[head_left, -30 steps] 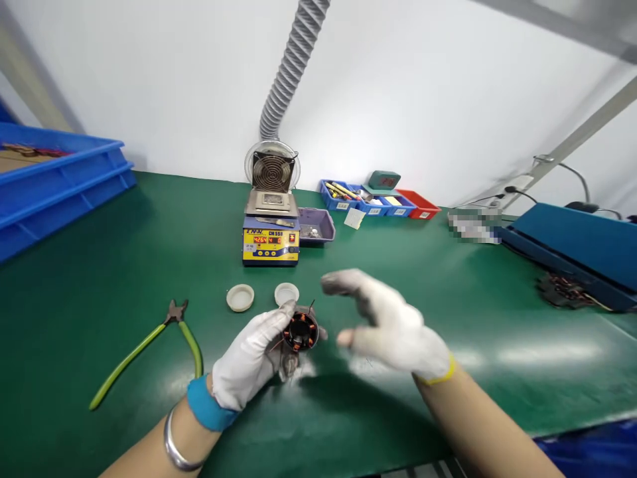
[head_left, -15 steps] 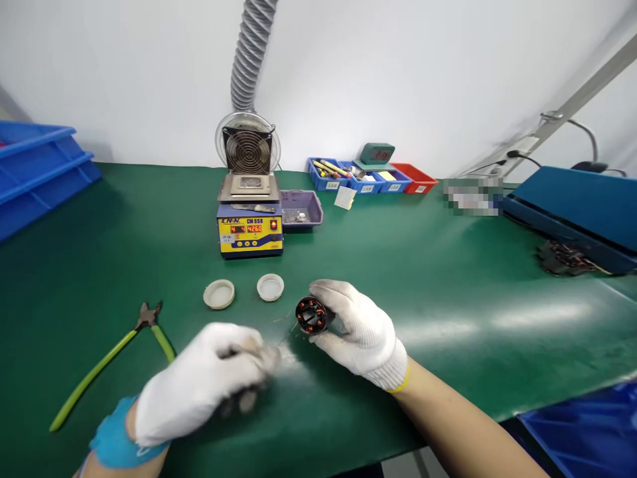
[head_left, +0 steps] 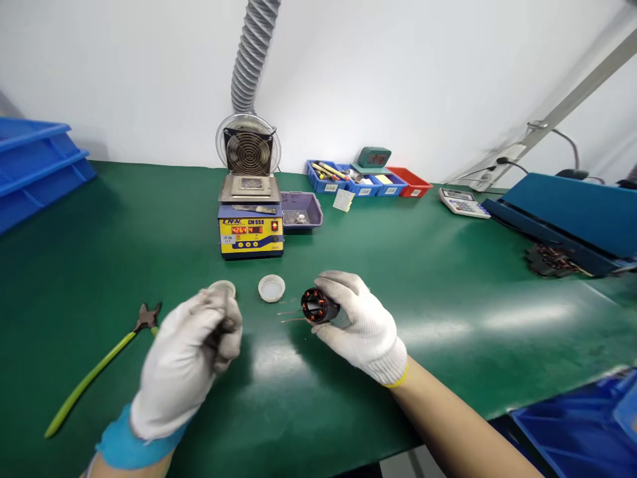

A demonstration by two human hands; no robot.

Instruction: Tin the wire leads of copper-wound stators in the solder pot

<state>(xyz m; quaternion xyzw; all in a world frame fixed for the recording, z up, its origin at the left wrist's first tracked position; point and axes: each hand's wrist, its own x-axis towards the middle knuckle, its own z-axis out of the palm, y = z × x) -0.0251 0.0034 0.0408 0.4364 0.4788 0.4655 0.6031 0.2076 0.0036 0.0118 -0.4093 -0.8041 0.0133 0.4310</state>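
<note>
My right hand (head_left: 359, 328), in a white glove, grips a black motor stator (head_left: 328, 307) with copper windings showing in its open end. Thin wire leads stick out from the stator to the left. My left hand (head_left: 194, 352), also gloved, has its fingers closed together; whatever they may hold is hidden. It partly covers a round white dish (head_left: 225, 287). A second shallow dish (head_left: 271, 288) stands between the two hands. Cutting pliers with green handles (head_left: 99, 372) lie beside my left hand, jaws pointing away from me.
Behind the dishes stands a solder pot (head_left: 251, 229) with a fan and hose above it, and a purple tray (head_left: 311, 202) beside it. Small blue bins (head_left: 365, 189), a red bin (head_left: 411, 182) and a calculator (head_left: 462, 202) line the back. Blue crates (head_left: 40, 172) stand left.
My left hand has moved left and away from the stator, up over the left dish. My right hand keeps hold of the stator, turned slightly, its leads now pointing straight left.
</note>
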